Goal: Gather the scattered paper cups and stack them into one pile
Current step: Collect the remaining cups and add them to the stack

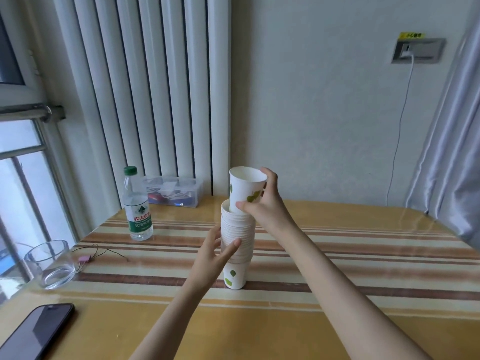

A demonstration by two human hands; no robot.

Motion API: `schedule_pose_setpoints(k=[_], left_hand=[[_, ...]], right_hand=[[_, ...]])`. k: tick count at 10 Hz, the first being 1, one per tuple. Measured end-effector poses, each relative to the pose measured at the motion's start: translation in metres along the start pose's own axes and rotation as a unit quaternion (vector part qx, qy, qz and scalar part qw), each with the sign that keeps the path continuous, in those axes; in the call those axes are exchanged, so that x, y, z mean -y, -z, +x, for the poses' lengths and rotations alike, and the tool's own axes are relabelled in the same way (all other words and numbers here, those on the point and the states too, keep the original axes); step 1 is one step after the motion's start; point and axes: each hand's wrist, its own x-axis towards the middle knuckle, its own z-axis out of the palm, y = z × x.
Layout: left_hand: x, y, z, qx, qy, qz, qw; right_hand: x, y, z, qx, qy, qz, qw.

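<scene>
A tall pile of white paper cups (237,245) with green leaf prints stands upright in the middle of the striped table (363,255). My right hand (267,203) grips one more cup (245,188) by its side, its base sunk a little into the pile's top rim and most of it sticking out. My left hand (213,252) rests against the left side of the pile at mid height, thumb and fingers spread along the stacked rims. No loose cups show elsewhere on the table.
A green-capped water bottle (137,203) stands at the back left, with a clear plastic box (172,190) behind it. A glass bowl (49,263) and a pink clip on a wire (84,259) lie left. A black phone (36,331) lies at the near left edge.
</scene>
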Motion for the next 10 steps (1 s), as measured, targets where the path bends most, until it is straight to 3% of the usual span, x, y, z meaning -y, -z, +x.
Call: schedule_pose_setpoints(k=[2,3,5,7,9,10], left_hand=[[0.019,0.01,0.001,0.022,0.001,-0.014,1.0],[0.034,0.012,0.0,0.054,0.015,-0.007,0.998],[0.048,0.007,0.024,0.044,0.011,-0.004,0.999],[0.055,0.001,0.086,0.06,0.032,-0.023,0.997],[0.073,-0.001,0.094,0.089,0.052,-0.012,0.995],[0.059,0.006,0.088,0.04,0.049,0.015,0.998]], right_hand=[[-0.027,-0.014,-0.014,0.124,-0.069,-0.026,0.99],[-0.035,-0.021,-0.022,0.092,-0.072,0.065,0.991],[-0.048,-0.022,0.0,0.048,-0.066,0.129,0.988],[-0.066,-0.018,0.057,0.013,-0.065,0.129,0.989],[-0.09,-0.025,0.067,0.022,-0.105,0.094,0.99],[-0.085,-0.017,0.057,-0.013,-0.092,0.09,0.992]])
